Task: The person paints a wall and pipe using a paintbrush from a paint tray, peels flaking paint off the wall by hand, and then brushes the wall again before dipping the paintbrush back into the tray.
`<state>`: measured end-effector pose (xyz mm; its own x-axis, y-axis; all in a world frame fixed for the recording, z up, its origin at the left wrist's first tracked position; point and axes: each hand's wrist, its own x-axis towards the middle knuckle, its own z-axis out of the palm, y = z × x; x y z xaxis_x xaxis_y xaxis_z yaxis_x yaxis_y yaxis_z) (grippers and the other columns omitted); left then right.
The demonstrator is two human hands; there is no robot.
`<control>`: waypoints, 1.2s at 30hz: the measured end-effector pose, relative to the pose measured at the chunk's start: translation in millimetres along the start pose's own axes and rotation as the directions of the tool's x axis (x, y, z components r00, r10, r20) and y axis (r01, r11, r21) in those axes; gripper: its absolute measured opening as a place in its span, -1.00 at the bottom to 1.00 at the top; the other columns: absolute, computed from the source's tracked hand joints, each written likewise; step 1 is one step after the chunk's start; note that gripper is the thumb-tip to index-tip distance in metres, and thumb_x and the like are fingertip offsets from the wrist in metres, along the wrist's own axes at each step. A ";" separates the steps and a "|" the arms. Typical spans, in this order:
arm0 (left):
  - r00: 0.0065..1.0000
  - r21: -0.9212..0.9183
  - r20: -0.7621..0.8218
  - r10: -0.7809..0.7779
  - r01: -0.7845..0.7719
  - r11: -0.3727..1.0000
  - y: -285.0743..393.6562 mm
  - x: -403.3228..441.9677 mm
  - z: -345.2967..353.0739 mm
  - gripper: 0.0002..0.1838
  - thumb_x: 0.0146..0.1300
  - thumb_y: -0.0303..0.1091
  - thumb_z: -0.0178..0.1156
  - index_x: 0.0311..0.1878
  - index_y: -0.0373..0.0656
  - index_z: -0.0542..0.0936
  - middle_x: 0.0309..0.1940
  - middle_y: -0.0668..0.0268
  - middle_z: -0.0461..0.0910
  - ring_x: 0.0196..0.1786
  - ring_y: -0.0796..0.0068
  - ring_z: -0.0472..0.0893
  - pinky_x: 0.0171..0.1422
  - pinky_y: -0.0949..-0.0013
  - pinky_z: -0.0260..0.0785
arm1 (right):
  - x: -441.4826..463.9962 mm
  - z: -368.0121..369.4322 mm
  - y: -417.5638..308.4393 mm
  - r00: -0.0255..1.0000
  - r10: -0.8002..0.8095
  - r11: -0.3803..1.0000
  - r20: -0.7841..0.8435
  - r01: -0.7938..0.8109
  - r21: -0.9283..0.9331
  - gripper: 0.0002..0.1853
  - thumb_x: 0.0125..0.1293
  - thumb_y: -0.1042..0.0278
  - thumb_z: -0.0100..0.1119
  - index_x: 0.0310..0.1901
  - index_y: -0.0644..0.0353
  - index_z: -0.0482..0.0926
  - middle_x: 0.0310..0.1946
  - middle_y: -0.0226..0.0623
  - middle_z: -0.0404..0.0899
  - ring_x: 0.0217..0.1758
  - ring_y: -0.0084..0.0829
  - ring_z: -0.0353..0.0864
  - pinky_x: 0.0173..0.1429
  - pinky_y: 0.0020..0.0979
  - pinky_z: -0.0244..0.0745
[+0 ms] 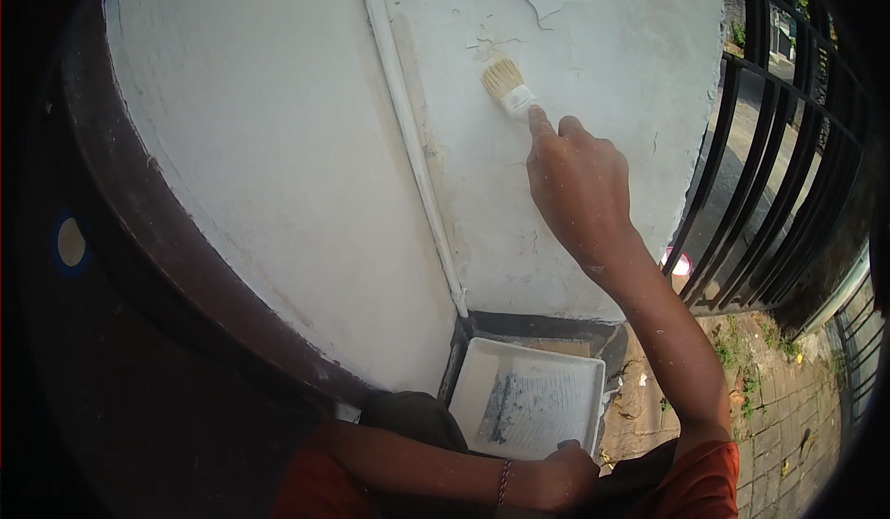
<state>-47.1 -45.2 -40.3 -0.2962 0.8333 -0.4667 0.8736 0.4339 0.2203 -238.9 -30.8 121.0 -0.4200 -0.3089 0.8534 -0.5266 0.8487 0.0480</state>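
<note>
The fingers [540, 128] of the right hand [579, 181] are closed on the brush [508, 88], the index finger stretched forward to the white band below its bristles; the handle itself is hidden by the hand. That pointing grip looks well suited to steering the tip, and a loose wrist should help keep the stroke even.

The brush is to the right of the pipe [408, 130], with its bristles at the pale wall [630, 83]. Whether they press firmly or just graze it is hard to tell. Just beyond the tip, also right of the pipe, cracks [531, 9] and lifted edges mark the surface; light dabs would probably serve better there than hard drags, which could peel loose flakes. Closer in to the pipe, the edge of the bristles would likely give a neater line than the flat.

The left hand [570, 475] is at the near side of the tray [480, 380], below the pipe's foot. Its thumb shows at the rim, but I cannot tell whether the other fingers grip it. A steady tray seems worthwhile, since white paint coats it. The barred gate [774, 144] stands well to the right of the pipe.
</note>
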 end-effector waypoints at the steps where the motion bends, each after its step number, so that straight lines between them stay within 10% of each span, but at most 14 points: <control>1: 0.996 -0.019 -0.083 0.019 -0.021 1.000 -0.5 -4.6 1.4 -0.74 0.15 -0.17 0.16 -0.32 -0.12 0.73 -0.37 0.18 0.70 -0.26 0.17 0.68 -0.25 0.11 0.39 | -2.3 0.2 0.2 1.000 -0.002 1.000 0.014 0.002 -0.001 -0.58 0.11 0.60 0.18 0.06 0.44 0.54 -0.50 -0.14 0.55 -0.59 -0.34 0.61 -0.58 -0.40 0.45; 36: 0.993 0.014 -0.116 0.006 -0.005 1.000 -14.9 -9.4 -25.4 -0.73 0.15 -0.17 0.17 -0.28 -0.19 0.65 -0.36 0.10 0.66 -0.21 0.11 0.66 -0.07 0.11 0.48 | 11.2 -72.2 63.6 0.927 0.255 0.929 -0.274 -0.156 0.336 -0.77 0.12 0.42 0.25 -0.17 0.24 0.69 -0.49 -0.17 0.66 -0.56 -0.32 0.60 -0.39 -0.37 0.47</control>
<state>-67.2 -50.8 -17.4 -0.3333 0.8702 -0.3628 0.8802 0.4251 0.2110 -223.7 50.8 171.1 -0.3212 0.0477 0.9458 -0.6718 0.6924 -0.2631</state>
